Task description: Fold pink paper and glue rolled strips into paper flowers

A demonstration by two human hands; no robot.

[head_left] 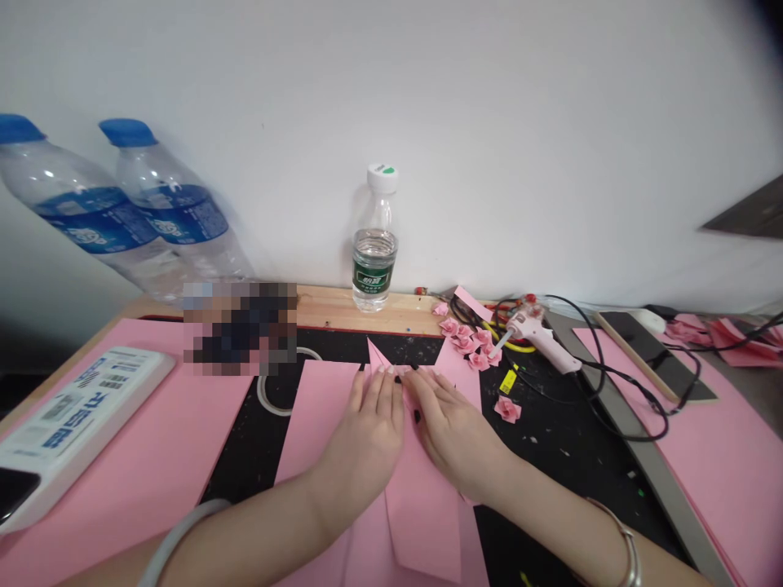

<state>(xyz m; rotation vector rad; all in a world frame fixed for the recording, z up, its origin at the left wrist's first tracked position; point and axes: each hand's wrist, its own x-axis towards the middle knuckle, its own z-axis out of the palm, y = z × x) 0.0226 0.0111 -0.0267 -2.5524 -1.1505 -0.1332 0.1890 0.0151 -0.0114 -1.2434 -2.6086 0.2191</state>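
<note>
Folded pink paper (pixel 422 514) lies in front of me on larger pink sheets (pixel 315 408). Flat on the paper, my left hand (pixel 374 416) has its fingers stretched forward, with the fingertips near the far edge. My right hand (pixel 449 420) lies beside it, fingers also extended over the paper, the tips close to those of the left. Both palms face down, and part of the folds is hidden under the hands. A pointed paper flap (pixel 378 352) sticks out beyond my left fingertips.
Several small pink paper roses (pixel 468 338) and a hot glue gun (pixel 538 336) with black cables lie right of the hands. A water bottle (pixel 374 269) stands by the wall. At left are a white box (pixel 79 424) and large bottles (pixel 183 216); at right, a phone (pixel 654 355).
</note>
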